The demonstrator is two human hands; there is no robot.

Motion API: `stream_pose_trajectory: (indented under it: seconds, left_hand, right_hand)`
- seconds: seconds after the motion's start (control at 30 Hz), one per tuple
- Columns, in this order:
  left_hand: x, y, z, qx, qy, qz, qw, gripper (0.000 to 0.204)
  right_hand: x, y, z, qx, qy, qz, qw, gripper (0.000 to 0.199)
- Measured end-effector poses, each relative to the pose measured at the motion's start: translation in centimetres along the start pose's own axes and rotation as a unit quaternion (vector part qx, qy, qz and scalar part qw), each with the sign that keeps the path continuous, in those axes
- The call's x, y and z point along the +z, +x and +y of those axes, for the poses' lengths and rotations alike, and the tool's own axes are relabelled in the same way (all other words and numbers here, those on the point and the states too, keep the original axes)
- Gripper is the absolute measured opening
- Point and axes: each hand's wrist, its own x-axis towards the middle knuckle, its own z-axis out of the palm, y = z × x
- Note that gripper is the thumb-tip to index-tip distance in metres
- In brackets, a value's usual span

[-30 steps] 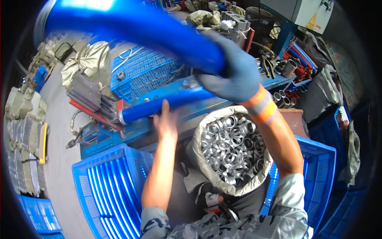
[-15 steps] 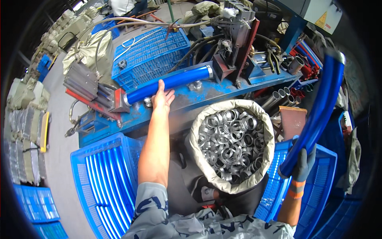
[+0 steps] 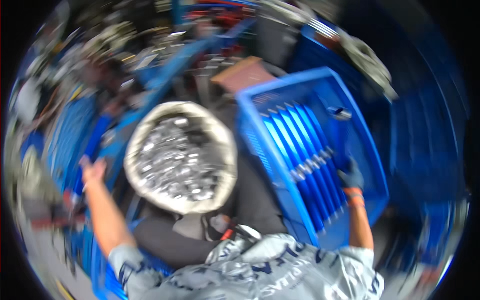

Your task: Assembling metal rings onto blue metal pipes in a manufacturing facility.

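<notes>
My bare left hand [image 3: 93, 172] is at the blue tube [image 3: 99, 134] on the bench at the left. Its thumb and fingers look apart, though blurred, and I cannot tell how firmly it touches the tube. On the right, my gloved right hand [image 3: 352, 177] is closed around another dark blue tube [image 3: 342, 135] with a metal-ringed end. That tube is inside the blue crate [image 3: 312, 75], beside a row of several shiny blue tubes [image 3: 300, 145] with metal ends. The lower part of the held tube is hidden by the hand.
Between my arms stands a pale cloth sack [image 3: 131, 165] full of metal rings [image 3: 175, 155]. Beyond the sack is a reddish-brown panel [image 3: 245, 75]. The blue bench [image 3: 185, 57] runs along the left, blurred. A second blue crate [image 3: 100, 280] is at the lower left.
The view has swung to the right. My right hand has brought its blue tube from a raised, slanted position down into the right crate. My left hand stays by the bench tube.
</notes>
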Motion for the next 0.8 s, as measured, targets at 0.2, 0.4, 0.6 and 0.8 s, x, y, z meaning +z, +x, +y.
stream_pose_trajectory:
  seconds: [0.2, 0.4, 0.6, 0.8]
  left_hand:
    - [4.0, -8.1, -11.3, 0.131, 0.328, 0.142, 0.925, 0.063]
    - [-3.1, -18.7, -7.4, 0.362, 0.530, 0.229, 0.732, 0.052]
    - [-18.0, -42.3, -8.5, 0.316, 0.675, 0.421, 0.517, 0.070]
    - [-31.9, -70.9, -4.9, 0.228, 0.779, 0.272, 0.517, 0.051]
  right_hand:
    - [2.5, -9.8, 20.3, 0.193, -0.163, -0.087, 0.964, 0.101]
    - [12.8, -16.5, 28.6, 0.220, -0.122, -0.226, 0.941, 0.095]
    - [20.4, -17.4, 34.0, 0.203, -0.225, -0.399, 0.865, 0.065]
    - [19.6, 6.5, 23.8, 0.022, -0.061, -0.083, 0.994, 0.030]
